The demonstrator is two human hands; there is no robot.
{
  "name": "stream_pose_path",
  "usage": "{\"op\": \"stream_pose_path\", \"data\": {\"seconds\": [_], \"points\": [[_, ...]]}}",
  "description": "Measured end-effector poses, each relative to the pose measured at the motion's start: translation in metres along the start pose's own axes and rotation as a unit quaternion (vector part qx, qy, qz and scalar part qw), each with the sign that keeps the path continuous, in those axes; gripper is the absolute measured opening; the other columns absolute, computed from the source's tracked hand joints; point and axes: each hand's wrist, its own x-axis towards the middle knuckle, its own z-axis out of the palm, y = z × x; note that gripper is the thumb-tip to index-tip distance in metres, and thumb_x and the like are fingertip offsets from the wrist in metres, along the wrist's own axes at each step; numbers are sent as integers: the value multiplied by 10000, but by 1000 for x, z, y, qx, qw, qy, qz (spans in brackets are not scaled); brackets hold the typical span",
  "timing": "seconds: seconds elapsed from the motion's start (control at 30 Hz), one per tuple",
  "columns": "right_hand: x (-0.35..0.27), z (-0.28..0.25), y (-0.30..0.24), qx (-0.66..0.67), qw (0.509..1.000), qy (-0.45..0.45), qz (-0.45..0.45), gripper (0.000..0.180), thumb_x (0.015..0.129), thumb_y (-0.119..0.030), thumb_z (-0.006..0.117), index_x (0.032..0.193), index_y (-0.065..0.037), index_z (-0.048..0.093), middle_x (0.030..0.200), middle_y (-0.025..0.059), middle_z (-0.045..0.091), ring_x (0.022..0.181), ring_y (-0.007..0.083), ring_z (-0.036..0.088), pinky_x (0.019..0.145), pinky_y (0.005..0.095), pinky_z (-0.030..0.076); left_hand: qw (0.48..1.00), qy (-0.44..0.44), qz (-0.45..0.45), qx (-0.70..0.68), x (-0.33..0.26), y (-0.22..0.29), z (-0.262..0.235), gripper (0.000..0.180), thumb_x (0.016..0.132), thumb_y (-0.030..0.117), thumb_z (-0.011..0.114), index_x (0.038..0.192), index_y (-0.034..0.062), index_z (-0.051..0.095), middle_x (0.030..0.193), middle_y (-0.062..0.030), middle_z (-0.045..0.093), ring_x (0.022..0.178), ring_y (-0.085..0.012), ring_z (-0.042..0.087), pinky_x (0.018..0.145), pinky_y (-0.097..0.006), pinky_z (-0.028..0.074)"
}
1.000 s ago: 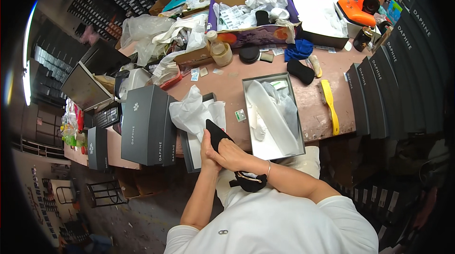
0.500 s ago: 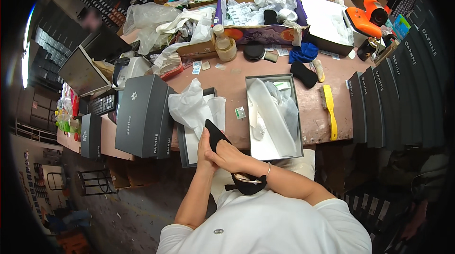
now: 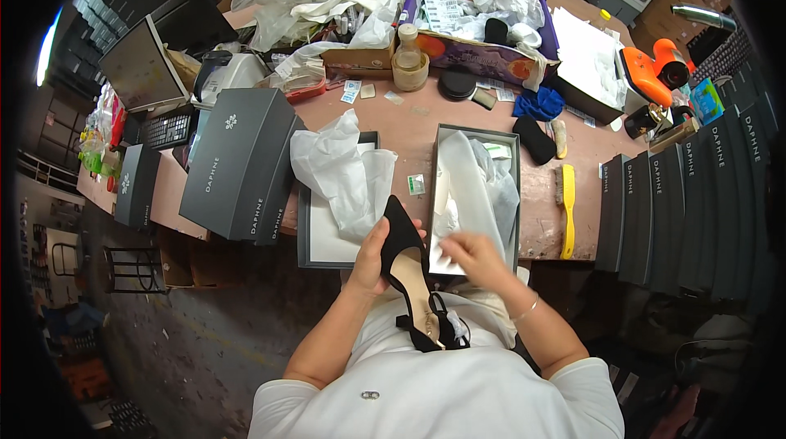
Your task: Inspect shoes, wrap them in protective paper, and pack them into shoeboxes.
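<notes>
My left hand (image 3: pixel 374 259) grips a black pointed-toe shoe (image 3: pixel 399 230) round its front part. The toe points away from me, and the beige insole faces up. Its ankle strap and heel end lie close against my white shirt, with a small whitish piece by the strap. My right hand (image 3: pixel 479 261) is off the shoe, over the near end of the right grey shoe box (image 3: pixel 516 193). Its fingers are curled together and slightly blurred; whether anything is between them is hidden. Beyond the shoe, white tissue paper (image 3: pixel 340 169) spills from the left grey shoe box (image 3: pixel 304 234).
A yellow-handled brush (image 3: pixel 567 222), a black pad (image 3: pixel 534 140) and a blue cloth (image 3: pixel 540 102) lie to the right. Grey boxes (image 3: pixel 643 210) line the right side; a large one (image 3: pixel 237 165) stands left. A small packet (image 3: pixel 417 184) lies between the open boxes.
My right hand has come away from the shoe and moved right toward the right box. The shoe has turned so its insole shows, still in my left hand.
</notes>
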Motion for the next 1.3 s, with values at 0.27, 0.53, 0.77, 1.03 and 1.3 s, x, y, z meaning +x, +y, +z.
{"op": "stream_pose_path", "data": {"seconds": [0.27, 0.53, 0.77, 1.03, 1.3], "points": [[82, -39, 57, -143, 951, 236, -143, 283, 857, -60, 583, 1136, -35, 622, 823, 145, 656, 703, 239, 639, 629, 343, 510, 990, 17, -108, -87, -13, -30, 4, 760, 912, 674, 321, 1320, 39, 417, 1186, -138, 551, 1052, -321, 589, 814, -452, 533], [12, 21, -23, 105, 994, -35, -1, 148, 919, -66, 571, 1045, -9, 625, 740, -9, 574, 566, 38, 506, 498, 193, 440, 998, 51, -26, -24, -9, -18, 11, 718, 927, 666, 293, 1229, 44, 488, 1118, -109, 597, 1014, -219, 599, 877, -367, 493], [15, 47, -14, 171, 983, 63, 20, 172, 894, -70, 615, 1060, -26, 603, 791, 61, 623, 574, 92, 558, 496, 240, 446, 998, 31, -63, 0, -20, -36, -20, 443, 914, 256, 583, 1273, 58, 416, 1122, -96, 564, 1024, -206, 586, 896, -346, 489], [27, -2, -6, -306, 929, 177, -108, 394, 791, -178, 722, 1146, -78, 584, 952, 127, 593, 786, 292, 633, 679, 370, 516, 992, 38, -122, 8, -25, -21, -26, 394, 864, 28, 544, 1247, 7, 453, 1037, -165, 625, 895, -240, 658, 795, -371, 565], [53, -3, 51, -320, 931, 149, -97, 572, 701, -102, 729, 1217, -74, 483, 1194, 219, 490, 1040, 376, 553, 855, 416, 496, 986, 94, -129, 55, -18, -8, -14, 621, 964, 549, 373, 1148, -13, 561, 838, -141, 668, 763, -227, 676, 690, -342, 569]]}}
